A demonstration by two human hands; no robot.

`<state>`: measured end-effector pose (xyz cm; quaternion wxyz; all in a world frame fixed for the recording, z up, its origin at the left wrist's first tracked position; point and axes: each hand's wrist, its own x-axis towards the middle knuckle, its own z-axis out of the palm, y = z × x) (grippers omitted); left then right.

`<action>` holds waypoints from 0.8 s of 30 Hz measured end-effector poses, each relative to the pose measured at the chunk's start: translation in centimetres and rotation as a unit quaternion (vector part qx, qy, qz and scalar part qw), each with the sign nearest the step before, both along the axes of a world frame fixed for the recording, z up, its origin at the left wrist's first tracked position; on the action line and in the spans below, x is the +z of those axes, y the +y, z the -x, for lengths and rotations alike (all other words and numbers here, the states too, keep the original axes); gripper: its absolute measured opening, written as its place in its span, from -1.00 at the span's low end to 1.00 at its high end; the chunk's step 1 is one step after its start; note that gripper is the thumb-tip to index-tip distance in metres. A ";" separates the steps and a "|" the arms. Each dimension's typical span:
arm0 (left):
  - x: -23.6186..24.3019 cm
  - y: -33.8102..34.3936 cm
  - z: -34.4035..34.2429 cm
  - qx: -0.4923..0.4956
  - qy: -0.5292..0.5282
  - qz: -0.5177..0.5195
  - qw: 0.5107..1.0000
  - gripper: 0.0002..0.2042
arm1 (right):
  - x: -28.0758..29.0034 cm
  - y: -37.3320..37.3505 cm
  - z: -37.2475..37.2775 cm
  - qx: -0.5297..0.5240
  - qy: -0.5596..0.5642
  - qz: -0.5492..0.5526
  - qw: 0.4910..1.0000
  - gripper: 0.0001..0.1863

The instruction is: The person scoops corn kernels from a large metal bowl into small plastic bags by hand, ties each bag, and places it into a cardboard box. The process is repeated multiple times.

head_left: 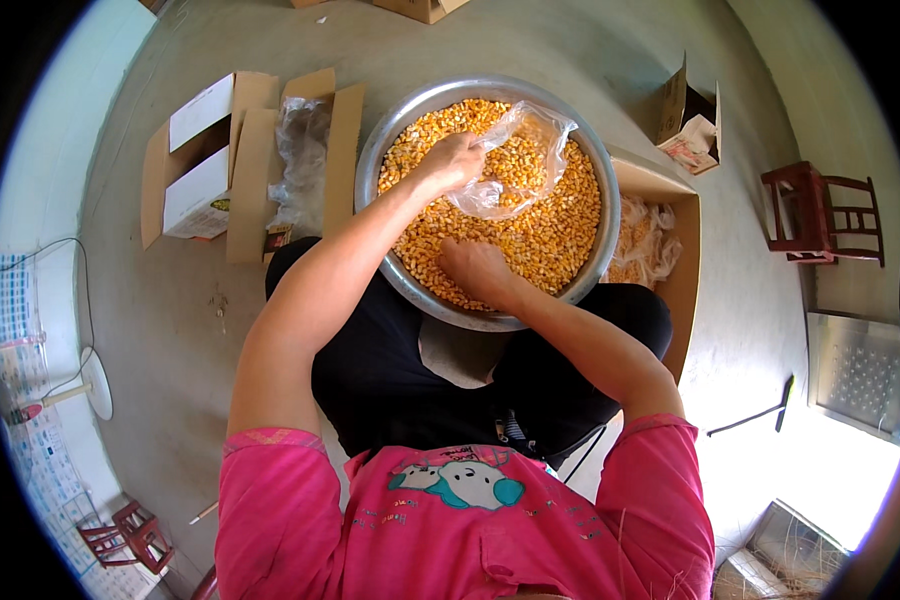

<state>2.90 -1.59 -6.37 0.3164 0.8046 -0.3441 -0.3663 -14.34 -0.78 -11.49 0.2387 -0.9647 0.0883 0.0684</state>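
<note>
A wide metal basin (610,215) full of loose yellow corn kernels (560,245) stands in front of my knees. My left hand (455,162) is closed on the rim of a clear plastic bag (552,128), which rests on the corn with its mouth spread and some kernels inside. Nearer to me, my right hand (475,270) presses down into the kernels at the basin's near side. Its fingers are curled into the corn and their tips are hidden.
Left of the basin stand an open cardboard box (344,150) with clear plastic bags and a white-and-brown box (198,190). To the right, a carton (682,280) holds bagged kernels. Farther right are a small open box (690,125) and a dark red wooden chair (820,215).
</note>
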 end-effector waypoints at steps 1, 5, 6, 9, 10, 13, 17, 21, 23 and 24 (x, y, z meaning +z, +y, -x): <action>0.0 0.0 0.0 -0.001 -0.004 0.004 1.000 -0.71 | -0.3 -0.1 0.0 -0.001 0.000 0.001 1.000 -0.75; 0.2 0.1 0.2 0.003 -0.011 0.018 1.000 -0.70 | -0.8 0.0 -0.4 -0.019 0.010 0.024 0.999 -0.79; 0.2 0.2 0.2 0.003 -0.007 0.015 1.000 -0.70 | -0.7 0.0 -0.4 -0.022 0.015 0.023 0.999 -0.79; 0.5 0.3 0.2 0.000 0.003 0.010 1.000 -0.70 | -0.3 0.0 -0.3 -0.023 -0.001 0.007 1.000 -0.79; 0.4 0.3 0.2 0.001 0.003 0.011 1.000 -0.70 | -0.3 0.0 -0.3 -0.022 -0.012 0.000 1.000 -0.78; 0.1 0.2 0.1 -0.001 -0.001 0.016 1.000 -0.71 | -0.3 -0.2 -0.5 -0.019 0.009 -0.001 1.000 -0.76; 0.0 0.1 0.1 0.002 0.004 0.012 1.000 -0.73 | 0.1 -1.2 -0.9 0.017 0.003 -0.069 0.997 -0.73; -0.7 0.1 -0.2 -0.005 -0.021 0.028 0.999 -0.74 | 3.4 -4.5 -2.1 0.092 -0.080 -0.244 0.962 -0.69; -0.6 0.2 -0.2 -0.003 -0.024 0.029 0.999 -0.74 | 7.3 -6.0 -2.1 0.033 -0.043 -0.360 0.931 -0.71; -0.5 0.4 -0.3 -0.005 -0.004 0.039 0.999 -0.73 | 9.7 -6.7 -2.1 -0.030 0.008 -0.428 0.903 -0.73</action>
